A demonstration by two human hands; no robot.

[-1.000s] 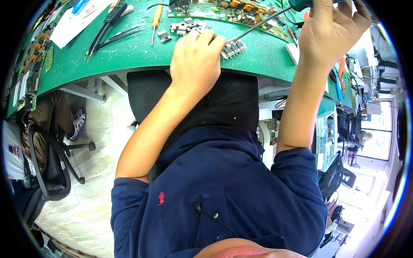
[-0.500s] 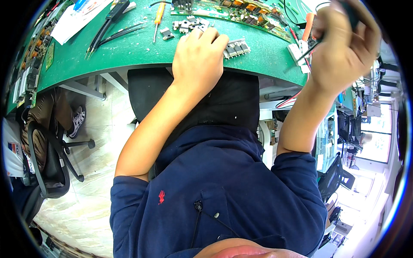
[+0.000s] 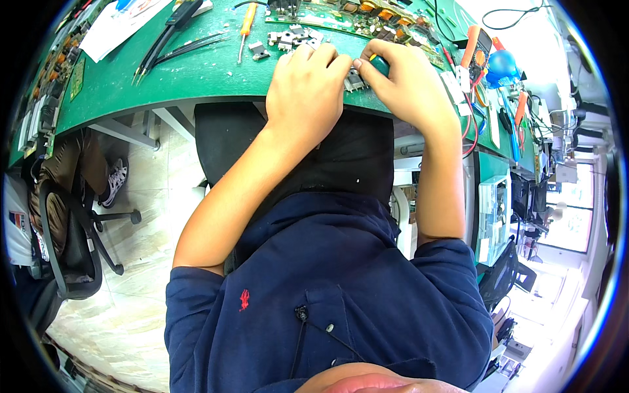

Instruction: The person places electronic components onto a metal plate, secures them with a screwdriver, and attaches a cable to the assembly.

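Observation:
At the near edge of the green bench, my left hand (image 3: 306,85) is closed, its fingers curled at one end of a metal strip carrying several black components (image 3: 354,80). Most of that strip is hidden behind the hands. My right hand (image 3: 414,80) grips a screwdriver by its dark green handle (image 3: 379,64), right beside the strip; the shaft and tip are out of sight. Beyond my left hand lies a small pile of loose black and silver components (image 3: 295,38), with a single one (image 3: 259,51) apart from it.
An orange-handled screwdriver (image 3: 247,23) and black tweezers (image 3: 157,49) lie to the left. A long circuit board (image 3: 347,25) spans the back. On the right are a multimeter (image 3: 480,51) with leads and a blue round object (image 3: 502,67). Another person's leg (image 3: 92,164) and a chair (image 3: 85,252) are at far left.
My right hand has come down and left from the upper right, bringing the screwdriver to the strip beside my left hand. My left hand has stayed almost in place.

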